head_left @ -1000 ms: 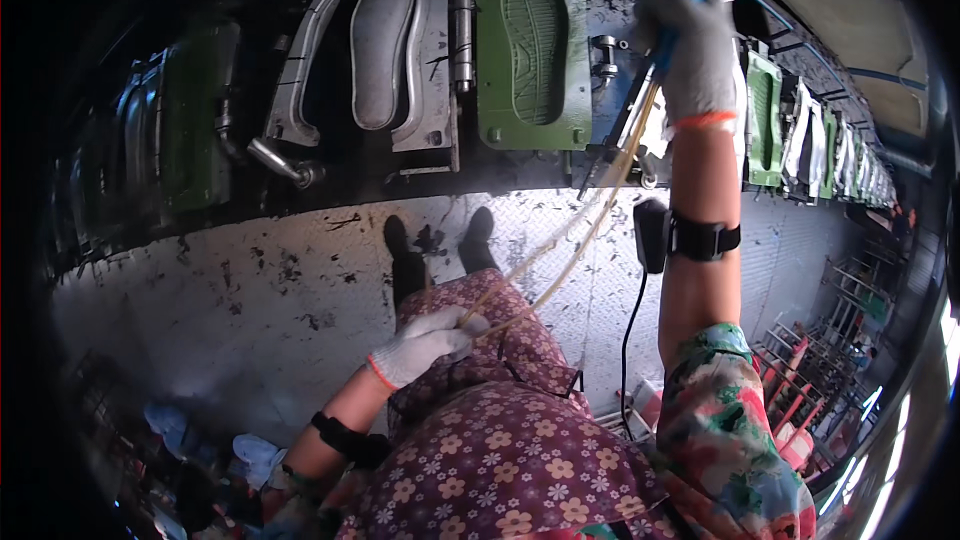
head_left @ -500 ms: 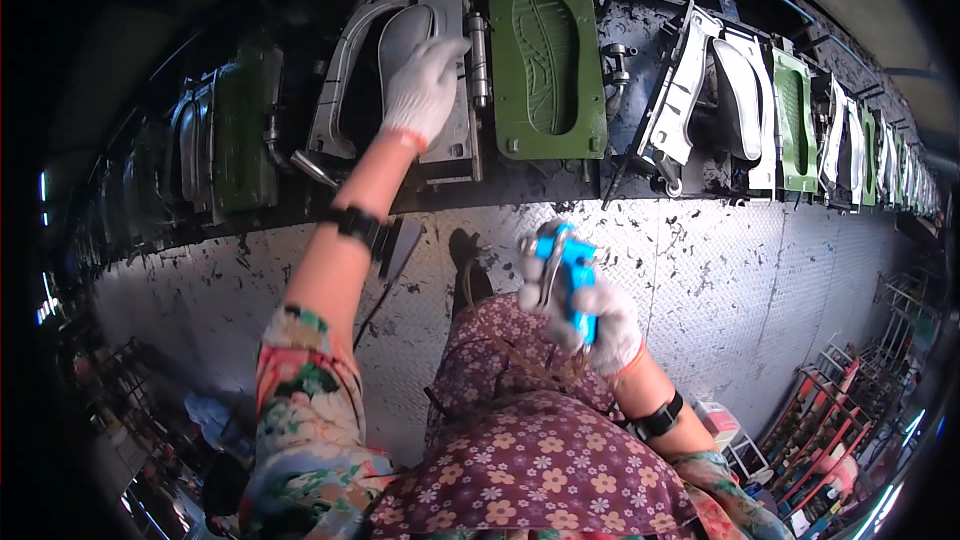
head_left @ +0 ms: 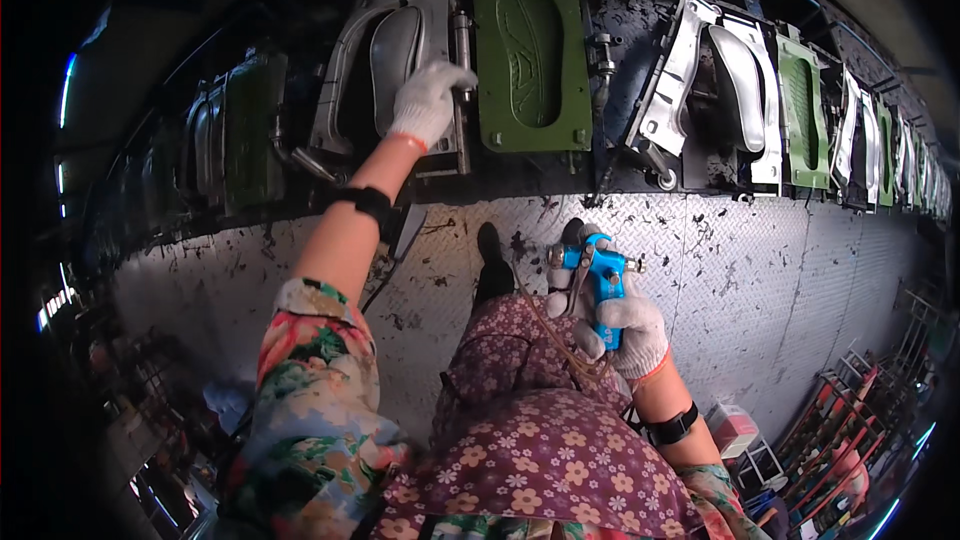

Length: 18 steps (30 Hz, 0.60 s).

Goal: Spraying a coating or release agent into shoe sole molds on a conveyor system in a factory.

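Observation:
My right hand [head_left: 638, 325], in a white knit glove, is closed round the grip of a blue spray gun [head_left: 607, 285] in front of my apron. A thin brown hose [head_left: 545, 325] hangs near its lower end. My left hand [head_left: 425, 105], gloved too, is over the right side of an opened silver shoe-sole mold [head_left: 440, 30]. Its fingers reach toward the metal cylinder [head_left: 462, 50] at the mold's edge, with nothing seen in them. Whether they touch the metal I cannot tell. Beside it stands a green mold plate [head_left: 490, 90] with a sole-shaped hollow.
More silver molds [head_left: 740, 90] and green plates [head_left: 800, 120] line the row on both sides. Dark scraps lie on the metal tread-plate floor [head_left: 740, 280]. A red rack [head_left: 835, 430] stands at the lower right, near a pink-and-white box [head_left: 733, 430].
My left hand has slid down and slightly right on the mold, its fingers now pointing toward the cylinder. My right hand has shifted a little right with the spray gun.

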Each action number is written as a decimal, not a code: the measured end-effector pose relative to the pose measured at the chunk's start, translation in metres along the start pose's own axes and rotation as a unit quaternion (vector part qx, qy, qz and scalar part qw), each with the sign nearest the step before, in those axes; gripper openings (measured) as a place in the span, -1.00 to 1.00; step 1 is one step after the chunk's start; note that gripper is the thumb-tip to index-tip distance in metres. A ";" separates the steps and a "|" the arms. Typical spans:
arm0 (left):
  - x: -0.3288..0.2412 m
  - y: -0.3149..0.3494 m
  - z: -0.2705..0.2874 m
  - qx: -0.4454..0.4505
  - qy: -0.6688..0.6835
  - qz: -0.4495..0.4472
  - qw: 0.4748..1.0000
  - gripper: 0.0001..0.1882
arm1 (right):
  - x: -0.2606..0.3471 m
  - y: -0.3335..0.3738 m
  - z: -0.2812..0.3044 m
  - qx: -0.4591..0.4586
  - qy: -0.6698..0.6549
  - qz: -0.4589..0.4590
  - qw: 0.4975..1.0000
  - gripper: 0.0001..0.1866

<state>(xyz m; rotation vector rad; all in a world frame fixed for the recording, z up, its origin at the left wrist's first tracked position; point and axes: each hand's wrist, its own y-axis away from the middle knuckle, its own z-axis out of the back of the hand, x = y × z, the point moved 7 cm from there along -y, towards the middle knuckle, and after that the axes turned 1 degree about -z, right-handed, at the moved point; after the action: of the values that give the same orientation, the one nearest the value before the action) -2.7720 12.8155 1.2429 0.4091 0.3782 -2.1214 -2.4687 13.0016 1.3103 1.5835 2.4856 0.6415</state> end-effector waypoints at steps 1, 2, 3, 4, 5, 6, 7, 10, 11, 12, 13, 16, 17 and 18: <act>-0.012 0.024 0.000 0.018 0.005 -0.010 1.000 -0.58 | 0.003 0.005 -0.002 0.002 0.007 -0.001 1.000 -0.08; -0.026 0.051 -0.003 0.049 -0.010 -0.019 0.999 -0.60 | 0.007 0.010 -0.006 0.007 0.015 -0.004 1.000 -0.10; -0.044 0.075 -0.008 0.078 -0.022 -0.031 0.996 -0.62 | 0.013 0.018 -0.006 0.004 0.015 -0.006 1.000 -0.10; -0.065 0.100 -0.016 0.126 0.030 -0.036 0.991 -0.64 | 0.019 0.025 -0.003 0.000 0.022 -0.008 1.000 -0.10; -0.087 0.120 -0.022 0.172 0.082 -0.045 0.981 -0.65 | 0.026 0.030 -0.003 -0.004 0.031 -0.006 1.000 -0.10; -0.103 0.136 -0.026 0.188 0.117 -0.013 0.975 -0.66 | 0.032 0.037 -0.002 -0.009 0.023 0.000 1.000 -0.09; -0.120 0.149 -0.034 0.205 0.158 0.014 0.966 -0.67 | 0.037 0.043 0.002 -0.017 0.026 0.008 0.999 -0.09; -0.192 0.159 -0.053 0.224 0.269 -0.011 0.937 -0.61 | 0.053 0.054 0.016 -0.039 0.052 0.000 0.998 -0.02; -0.217 0.162 -0.060 0.258 0.268 -0.017 0.928 -0.53 | 0.061 0.063 0.020 -0.086 0.083 -0.013 0.993 0.03; -0.246 0.162 -0.073 0.323 0.281 -0.069 0.901 -0.46 | 0.069 0.069 0.020 -0.103 0.088 -0.006 0.991 0.01; -0.276 0.157 -0.081 0.341 0.372 -0.059 0.862 -0.47 | 0.077 0.069 0.018 -0.112 0.092 -0.005 0.989 0.00; -0.329 0.197 -0.135 0.475 0.386 -0.142 0.778 -0.50 | 0.126 0.067 -0.004 -0.183 0.249 0.046 0.950 -0.07; -0.346 0.203 -0.135 0.477 0.475 -0.142 0.725 -0.51 | 0.139 0.063 -0.005 -0.188 0.256 0.045 0.947 -0.07; -0.348 0.225 -0.160 0.551 0.428 -0.102 0.709 -0.51 | 0.159 0.061 -0.004 -0.232 0.403 0.067 0.883 -0.10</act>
<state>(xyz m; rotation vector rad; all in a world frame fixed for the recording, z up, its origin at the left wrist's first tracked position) -2.3768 13.0177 1.2218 2.1596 -0.4576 -2.0055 -2.4901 13.1638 1.3582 1.4749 2.3538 2.0956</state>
